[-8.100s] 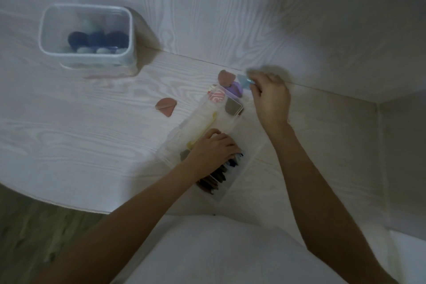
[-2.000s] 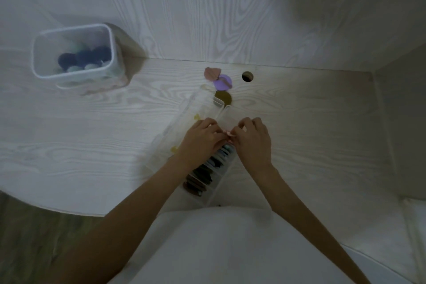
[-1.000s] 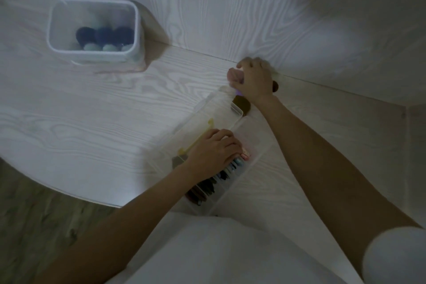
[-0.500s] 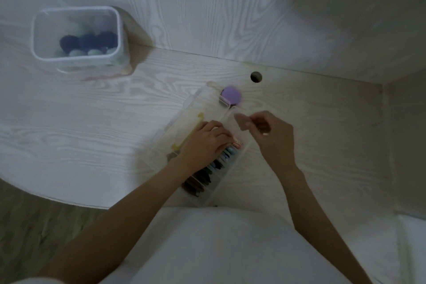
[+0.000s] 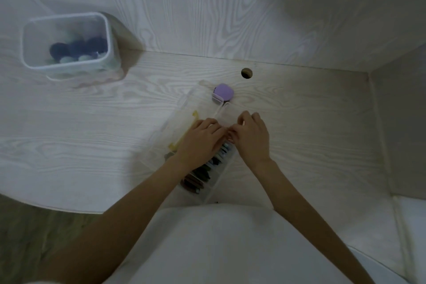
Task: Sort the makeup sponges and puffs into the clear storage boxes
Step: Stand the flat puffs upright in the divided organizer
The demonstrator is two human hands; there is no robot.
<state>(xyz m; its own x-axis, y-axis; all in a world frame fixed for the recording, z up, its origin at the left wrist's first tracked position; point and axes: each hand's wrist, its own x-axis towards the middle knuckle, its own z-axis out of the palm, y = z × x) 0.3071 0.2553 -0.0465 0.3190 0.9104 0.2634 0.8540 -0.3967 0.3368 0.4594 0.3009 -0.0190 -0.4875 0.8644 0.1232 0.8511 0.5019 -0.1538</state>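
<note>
We found the long clear box (image 5: 202, 145) lying on the tabletop (image 5: 92, 127), its long axis running from near centre toward the far right, its far end pointing at the purple puff (image 5: 223, 92) just beyond it. Flat sponges (image 5: 207, 170) stood packed in a row in its near part. Our left hand (image 5: 200, 143) rested on the row, fingers curled; our right hand (image 5: 251, 136) met it fingertip to fingertip, pinching something too small to identify. Far left stood a taller clear box (image 5: 69, 46) holding dark blue puffs (image 5: 76, 48).

Both hands (image 5: 227, 136) together over a long clear box (image 5: 208, 145) of sponges on a pale table (image 5: 92, 136).
</note>
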